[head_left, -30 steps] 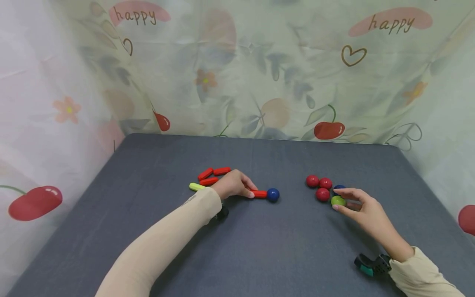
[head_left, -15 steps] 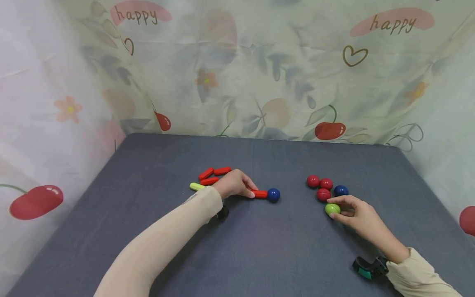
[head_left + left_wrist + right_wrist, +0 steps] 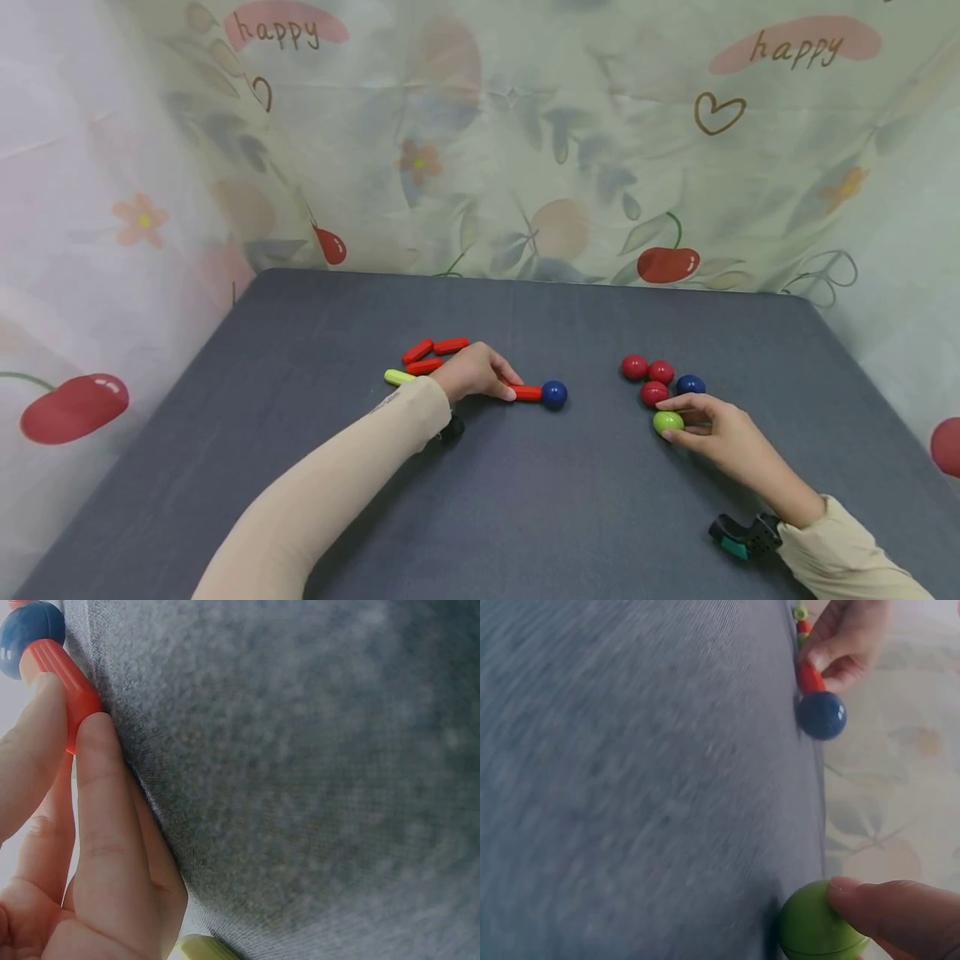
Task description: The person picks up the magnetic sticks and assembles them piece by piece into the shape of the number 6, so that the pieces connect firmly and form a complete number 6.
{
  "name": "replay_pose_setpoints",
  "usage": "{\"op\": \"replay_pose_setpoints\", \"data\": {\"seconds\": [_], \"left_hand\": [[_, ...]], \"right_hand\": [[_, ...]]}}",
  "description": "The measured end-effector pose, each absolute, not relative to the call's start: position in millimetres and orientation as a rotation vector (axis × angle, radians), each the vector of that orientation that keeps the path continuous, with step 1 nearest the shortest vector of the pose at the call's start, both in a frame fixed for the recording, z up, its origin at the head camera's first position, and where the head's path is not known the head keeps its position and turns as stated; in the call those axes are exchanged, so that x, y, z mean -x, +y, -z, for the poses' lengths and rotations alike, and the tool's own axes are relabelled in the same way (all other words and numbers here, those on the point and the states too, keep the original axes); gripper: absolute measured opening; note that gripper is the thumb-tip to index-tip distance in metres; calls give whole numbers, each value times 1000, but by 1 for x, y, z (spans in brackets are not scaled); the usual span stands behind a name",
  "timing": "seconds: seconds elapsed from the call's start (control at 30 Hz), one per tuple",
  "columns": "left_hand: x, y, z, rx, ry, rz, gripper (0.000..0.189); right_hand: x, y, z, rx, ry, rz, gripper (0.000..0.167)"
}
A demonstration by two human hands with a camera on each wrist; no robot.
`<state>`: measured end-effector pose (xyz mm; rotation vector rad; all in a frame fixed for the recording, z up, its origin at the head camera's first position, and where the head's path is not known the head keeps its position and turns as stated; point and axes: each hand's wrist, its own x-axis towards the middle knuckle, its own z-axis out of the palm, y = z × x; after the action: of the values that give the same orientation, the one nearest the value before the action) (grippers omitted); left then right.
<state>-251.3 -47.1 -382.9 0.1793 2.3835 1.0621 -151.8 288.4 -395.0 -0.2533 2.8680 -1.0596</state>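
Note:
My left hand (image 3: 476, 373) pinches a red rod (image 3: 528, 392) low over the dark cloth, between thumb and fingertips. A blue ball (image 3: 554, 394) sits against the rod's right end; the left wrist view also has this red rod (image 3: 71, 679) between thumb and fingers. On the right, thumb and fingers of my right hand (image 3: 723, 437) pinch a green ball (image 3: 666, 422). This green ball (image 3: 814, 922) appears close up in the right wrist view, the thumb on its side. Just behind it lie three red balls (image 3: 633, 367) and a second blue ball (image 3: 691, 384).
Several loose red rods (image 3: 424, 367) lie behind and left of my left hand. A yellow-green rod (image 3: 397, 377) is partly covered by the left sleeve (image 3: 330, 492). The grey cloth-covered table (image 3: 540, 500) ends at a printed curtain (image 3: 510, 167).
My right hand has drawn the green ball toward me and to the left, away from the second blue ball, which now shows fully. My left hand keeps its place on the red rod.

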Motion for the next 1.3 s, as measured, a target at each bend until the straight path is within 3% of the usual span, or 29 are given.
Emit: {"op": "replay_pose_setpoints", "data": {"seconds": [0.77, 1.3], "left_hand": [[251, -48, 384, -193, 2393, -1054, 17], [251, -49, 384, -275, 2391, -1079, 17]], "right_hand": [[164, 200, 372, 546, 2672, 1298, 33], [175, 154, 390, 674, 2531, 1366, 34]]}}
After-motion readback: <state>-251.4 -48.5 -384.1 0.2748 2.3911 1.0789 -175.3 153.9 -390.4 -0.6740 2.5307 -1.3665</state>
